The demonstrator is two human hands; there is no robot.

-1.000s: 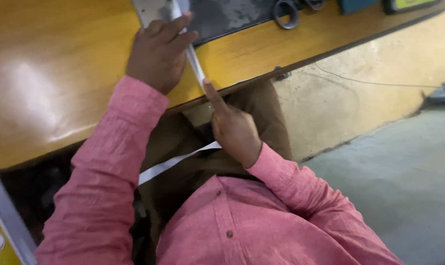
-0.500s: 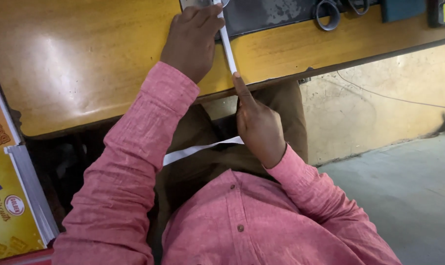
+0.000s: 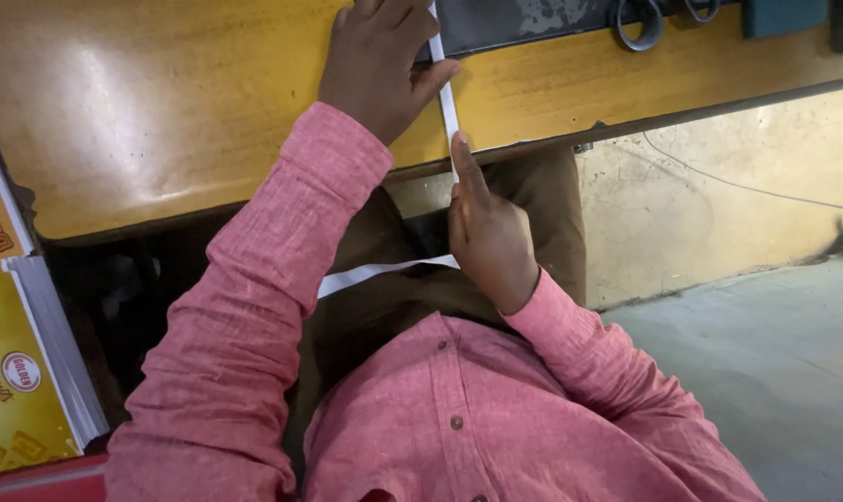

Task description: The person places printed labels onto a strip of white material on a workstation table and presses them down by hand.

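Note:
A long white strip (image 3: 447, 104) runs from the top of the yellow wooden table (image 3: 161, 121) over its front edge and bends across my lap. My left hand (image 3: 377, 63) lies flat on the table with its thumb pressing the strip. My right hand (image 3: 488, 231) is below the table edge, gripping the strip, its forefinger stretched up along it. Both sleeves are pink. The strip's upper end runs out of view at the top.
A dark grey mat (image 3: 524, 23) lies on the table behind my left hand, with black scissor handles (image 3: 637, 26) and a teal block (image 3: 782, 14) to its right. A stack of printed yellow cartons (image 3: 22, 372) stands at the left. Concrete floor (image 3: 775, 353) is at the right.
The view has shifted, so the hands now sit further right and the cartons at the left have come into view. Both hands keep their hold on the strip.

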